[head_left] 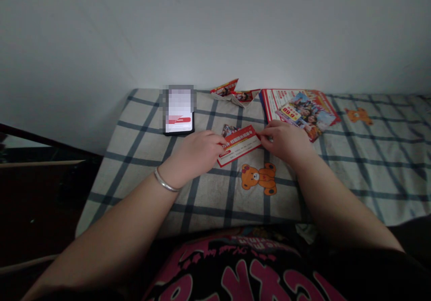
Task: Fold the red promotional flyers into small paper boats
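A red and white printed flyer (238,145), apparently folded, lies low over the checked cloth between my hands. My left hand (204,152) grips its left end, with the fingers closed on the edge. At the right corner, my right hand (286,141) pinches the same flyer between thumb and fingers. Beyond it stands a folded paper shape (240,95) in red and white, close to the wall. A pile of flyers (272,101) lies past my right hand, with a colourful leaflet (311,114) on top at an angle.
A phone (179,121) with a lit, partly blurred screen rests at the back left. The checked tablecloth (353,166) carries printed bears and reaches the wall (215,31) behind. The table's left edge drops to a dark floor area.
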The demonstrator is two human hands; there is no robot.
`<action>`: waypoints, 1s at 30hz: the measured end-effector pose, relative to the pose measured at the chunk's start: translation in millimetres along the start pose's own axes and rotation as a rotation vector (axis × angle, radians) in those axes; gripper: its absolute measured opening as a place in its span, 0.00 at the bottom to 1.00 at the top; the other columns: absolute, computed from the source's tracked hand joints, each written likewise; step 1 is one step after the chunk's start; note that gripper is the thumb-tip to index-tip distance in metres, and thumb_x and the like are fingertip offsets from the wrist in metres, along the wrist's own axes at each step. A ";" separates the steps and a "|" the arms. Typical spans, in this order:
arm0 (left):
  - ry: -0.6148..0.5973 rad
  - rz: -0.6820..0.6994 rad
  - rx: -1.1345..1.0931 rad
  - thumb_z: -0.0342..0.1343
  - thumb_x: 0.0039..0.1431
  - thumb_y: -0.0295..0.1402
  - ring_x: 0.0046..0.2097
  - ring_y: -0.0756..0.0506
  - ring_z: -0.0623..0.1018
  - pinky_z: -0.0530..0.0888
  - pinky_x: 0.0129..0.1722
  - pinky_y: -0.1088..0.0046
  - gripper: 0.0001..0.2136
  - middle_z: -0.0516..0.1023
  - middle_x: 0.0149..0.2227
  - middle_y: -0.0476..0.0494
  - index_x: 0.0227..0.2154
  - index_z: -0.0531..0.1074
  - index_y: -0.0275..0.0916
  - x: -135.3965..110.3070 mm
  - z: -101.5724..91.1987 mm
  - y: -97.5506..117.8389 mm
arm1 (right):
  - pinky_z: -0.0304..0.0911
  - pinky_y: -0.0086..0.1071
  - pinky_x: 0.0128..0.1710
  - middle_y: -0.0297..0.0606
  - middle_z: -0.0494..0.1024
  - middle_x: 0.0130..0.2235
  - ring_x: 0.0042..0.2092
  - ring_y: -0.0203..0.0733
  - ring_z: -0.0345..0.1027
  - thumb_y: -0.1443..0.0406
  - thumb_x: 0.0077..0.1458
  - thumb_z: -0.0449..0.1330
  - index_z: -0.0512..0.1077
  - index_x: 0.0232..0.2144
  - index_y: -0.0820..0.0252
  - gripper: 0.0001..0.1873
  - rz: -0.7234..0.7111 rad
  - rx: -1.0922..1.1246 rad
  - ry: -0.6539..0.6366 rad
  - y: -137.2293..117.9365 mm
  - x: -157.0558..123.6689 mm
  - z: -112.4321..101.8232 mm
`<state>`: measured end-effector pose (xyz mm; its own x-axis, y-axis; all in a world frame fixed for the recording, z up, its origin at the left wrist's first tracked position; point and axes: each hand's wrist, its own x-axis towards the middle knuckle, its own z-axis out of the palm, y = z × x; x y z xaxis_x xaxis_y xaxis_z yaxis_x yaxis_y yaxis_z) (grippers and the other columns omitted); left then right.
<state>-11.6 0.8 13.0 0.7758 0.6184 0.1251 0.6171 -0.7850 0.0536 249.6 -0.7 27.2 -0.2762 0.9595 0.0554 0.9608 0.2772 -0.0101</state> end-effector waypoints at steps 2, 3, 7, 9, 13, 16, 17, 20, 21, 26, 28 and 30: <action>-0.037 0.006 -0.048 0.48 0.63 0.24 0.49 0.44 0.78 0.74 0.51 0.63 0.15 0.82 0.49 0.47 0.40 0.82 0.40 -1.2 -2.3 -3.5 | 0.59 0.33 0.30 0.40 0.80 0.44 0.40 0.44 0.73 0.59 0.62 0.52 0.82 0.42 0.52 0.17 0.012 0.030 0.015 2.4 1.1 1.7; -0.044 -0.002 -0.072 0.48 0.63 0.24 0.50 0.44 0.77 0.74 0.52 0.63 0.16 0.81 0.50 0.48 0.39 0.82 0.41 -1.5 -3.2 -5.3 | 0.59 0.33 0.31 0.40 0.80 0.44 0.40 0.43 0.73 0.60 0.62 0.53 0.81 0.41 0.53 0.17 0.019 0.060 0.023 4.0 1.9 3.1; 0.001 -0.020 -0.139 0.47 0.62 0.22 0.50 0.45 0.78 0.73 0.53 0.64 0.17 0.82 0.48 0.50 0.38 0.81 0.41 -0.3 -2.8 -9.0 | 0.60 0.32 0.33 0.40 0.80 0.42 0.39 0.42 0.72 0.60 0.61 0.54 0.80 0.39 0.56 0.14 0.036 0.191 0.042 10.7 7.1 11.7; 0.024 -0.049 -0.137 0.47 0.62 0.22 0.47 0.44 0.78 0.74 0.52 0.64 0.15 0.83 0.44 0.47 0.37 0.80 0.39 1.1 0.0 -9.0 | 0.61 0.33 0.34 0.41 0.79 0.42 0.39 0.43 0.72 0.61 0.60 0.55 0.79 0.40 0.57 0.13 0.034 0.232 0.042 12.5 9.3 15.5; 0.088 -0.111 -0.102 0.48 0.64 0.24 0.47 0.42 0.78 0.75 0.50 0.61 0.14 0.81 0.45 0.41 0.45 0.78 0.35 3.1 7.8 -8.7 | 0.63 0.34 0.37 0.43 0.78 0.43 0.39 0.44 0.72 0.60 0.61 0.55 0.78 0.44 0.58 0.15 0.026 0.273 0.052 11.0 9.7 18.2; 0.143 -0.133 -0.080 0.48 0.66 0.26 0.50 0.41 0.77 0.75 0.52 0.59 0.17 0.79 0.50 0.38 0.54 0.73 0.34 3.6 12.8 -8.8 | 0.65 0.35 0.41 0.44 0.77 0.45 0.42 0.45 0.72 0.59 0.63 0.53 0.77 0.49 0.57 0.19 0.004 0.279 0.061 8.5 9.0 18.2; 0.149 -0.133 -0.072 0.48 0.67 0.27 0.52 0.41 0.77 0.74 0.54 0.58 0.17 0.78 0.51 0.37 0.55 0.72 0.34 3.7 14.1 -8.6 | 0.66 0.36 0.42 0.45 0.76 0.45 0.43 0.46 0.72 0.58 0.63 0.53 0.77 0.51 0.57 0.20 -0.011 0.278 0.058 7.8 9.2 18.6; 0.145 -0.119 -0.056 0.47 0.68 0.30 0.56 0.40 0.75 0.70 0.59 0.56 0.18 0.76 0.57 0.35 0.57 0.70 0.32 3.6 16.8 -7.4 | 0.66 0.39 0.48 0.48 0.75 0.47 0.47 0.49 0.71 0.57 0.63 0.54 0.75 0.53 0.60 0.22 -0.061 0.266 0.066 6.2 10.6 22.0; 0.140 -0.115 -0.052 0.47 0.68 0.30 0.58 0.40 0.74 0.69 0.60 0.56 0.18 0.74 0.58 0.34 0.58 0.69 0.32 3.4 17.4 -6.8 | 0.66 0.40 0.50 0.49 0.74 0.48 0.48 0.50 0.70 0.56 0.62 0.55 0.75 0.54 0.61 0.23 -0.072 0.259 0.074 5.4 11.1 23.7; 0.104 -0.092 -0.043 0.51 0.68 0.34 0.62 0.39 0.69 0.67 0.62 0.54 0.21 0.70 0.62 0.35 0.61 0.66 0.33 2.4 19.2 -5.5 | 0.61 0.46 0.58 0.53 0.71 0.53 0.54 0.56 0.65 0.52 0.60 0.58 0.69 0.60 0.66 0.32 -0.067 0.201 0.092 -1.8 10.9 30.1; 0.093 -0.089 -0.049 0.51 0.68 0.33 0.62 0.39 0.69 0.66 0.63 0.54 0.21 0.70 0.62 0.36 0.61 0.65 0.34 2.4 19.8 -5.7 | 0.59 0.48 0.59 0.53 0.70 0.54 0.55 0.58 0.63 0.51 0.59 0.58 0.69 0.60 0.65 0.32 -0.070 0.194 0.099 -4.6 10.1 31.4; 0.093 -0.093 -0.061 0.53 0.67 0.33 0.62 0.39 0.68 0.65 0.63 0.55 0.21 0.69 0.62 0.35 0.62 0.65 0.34 2.6 20.6 -6.0 | 0.58 0.49 0.59 0.52 0.70 0.54 0.56 0.57 0.63 0.52 0.59 0.58 0.71 0.57 0.62 0.28 -0.085 0.214 0.114 -6.0 9.7 32.5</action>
<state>-10.6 7.9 -7.4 0.6983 0.6850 0.2077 0.6747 -0.7268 0.1287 240.3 8.6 -4.6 -0.3397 0.9237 0.1773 0.9036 0.3728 -0.2109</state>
